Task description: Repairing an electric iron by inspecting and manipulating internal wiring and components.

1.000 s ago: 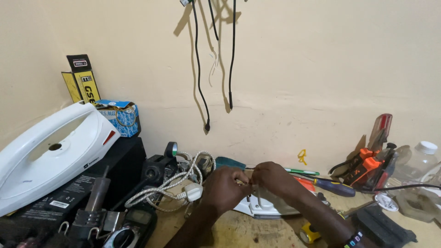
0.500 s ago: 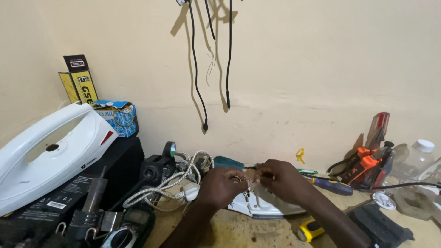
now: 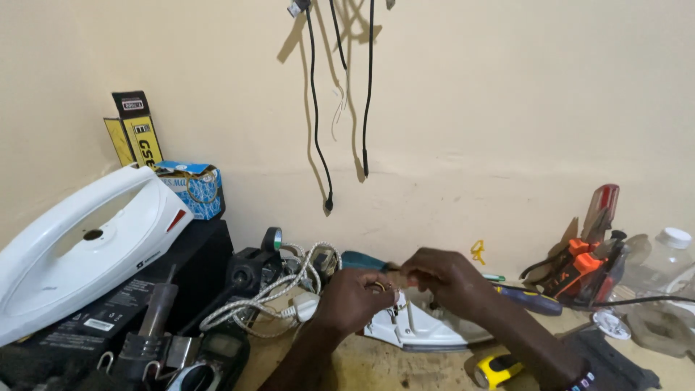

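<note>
— Status of the hands?

— Left hand [image 3: 355,298] and right hand [image 3: 445,279] meet above the iron base [image 3: 427,331], which lies flat on the bench [image 3: 376,366] between them. The fingers of both are pinched closed on something small at the terminal end of that base. The item itself is too small to identify.

— Surroundings?

— A braided white cord [image 3: 268,293] is coiled just left of the left hand, beside a black box [image 3: 156,279] with a white iron shell [image 3: 83,250] resting on top. A blue-handled screwdriver [image 3: 528,299] lies just beyond the right forearm; red and orange tools [image 3: 586,253] and a clear bottle [image 3: 662,264] stand further right. Black leads [image 3: 317,130] hang on the wall above.

— Risks?

— In my judgement, the pinched piece could slip and vanish among the clutter, given how crowded the bench is. The coiled cord sits close enough to snag the left wrist — a tug there could shift the base. The right elbow is also near the yellow tool [image 3: 496,369] at the bench edge and might knock it off
</note>
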